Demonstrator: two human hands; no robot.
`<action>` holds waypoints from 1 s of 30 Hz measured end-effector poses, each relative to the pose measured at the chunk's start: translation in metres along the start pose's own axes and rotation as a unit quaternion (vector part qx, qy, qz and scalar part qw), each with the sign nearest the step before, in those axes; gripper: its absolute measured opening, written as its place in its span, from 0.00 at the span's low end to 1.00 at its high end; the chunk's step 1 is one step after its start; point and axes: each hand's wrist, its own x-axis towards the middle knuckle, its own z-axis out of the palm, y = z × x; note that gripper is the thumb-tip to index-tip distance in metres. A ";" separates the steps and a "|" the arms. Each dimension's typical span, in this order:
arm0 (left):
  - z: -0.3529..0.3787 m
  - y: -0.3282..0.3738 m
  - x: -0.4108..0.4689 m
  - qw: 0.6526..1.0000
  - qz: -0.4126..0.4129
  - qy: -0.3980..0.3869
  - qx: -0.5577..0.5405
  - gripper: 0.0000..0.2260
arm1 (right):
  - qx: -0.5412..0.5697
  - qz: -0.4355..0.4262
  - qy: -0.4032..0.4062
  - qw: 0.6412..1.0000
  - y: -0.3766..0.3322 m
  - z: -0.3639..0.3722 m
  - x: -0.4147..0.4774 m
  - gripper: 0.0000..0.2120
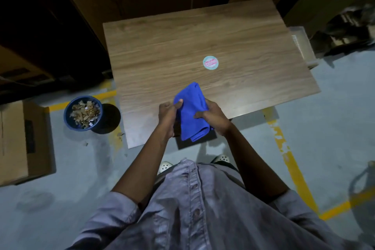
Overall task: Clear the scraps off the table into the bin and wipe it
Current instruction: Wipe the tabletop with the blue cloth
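A blue cloth [192, 111] hangs folded between both hands just over the near edge of the wooden table [182, 46]. My left hand [169, 116] grips its left side, thumb on top. My right hand [213, 116] holds its right side. On the floor to the left of the table stands a round blue bin [83, 113] with several brown and white scraps inside. A few small scraps [120, 135] lie on the floor beside the table's near left corner. The tabletop shows no scraps.
A round teal and pink sticker [210, 62] sits on the tabletop right of centre. A cardboard box [22, 142] stands at the left. A pale plastic crate [302, 46] sits behind the table's right edge. Yellow lines [292, 160] mark the grey floor.
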 end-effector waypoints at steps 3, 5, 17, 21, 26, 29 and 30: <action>0.035 -0.015 0.017 0.992 0.005 0.059 0.113 0.21 | -0.325 -0.091 0.107 0.935 0.009 -0.028 -0.002 0.33; 0.063 -0.019 0.015 0.988 0.012 0.021 0.155 0.08 | -0.369 -0.125 0.135 0.911 0.019 -0.046 -0.005 0.37; 0.283 -0.027 -0.001 0.977 -0.061 -0.195 -0.059 0.11 | -0.460 -0.210 0.186 0.842 0.074 -0.237 -0.002 0.35; 0.351 -0.040 0.012 0.986 -0.061 -0.143 -0.052 0.05 | -0.454 -0.198 0.213 0.842 0.095 -0.279 -0.010 0.37; 0.394 -0.048 0.025 0.985 -0.057 -0.162 -0.008 0.15 | -0.143 -0.140 0.165 0.966 0.104 -0.334 -0.016 0.33; 0.411 -0.041 0.036 0.972 -0.056 -0.227 0.032 0.17 | 0.176 -0.113 0.211 0.955 0.092 -0.370 -0.013 0.28; 0.419 -0.037 0.040 0.965 -0.060 -0.251 0.039 0.17 | 0.202 -0.087 0.237 0.946 0.092 -0.383 -0.007 0.31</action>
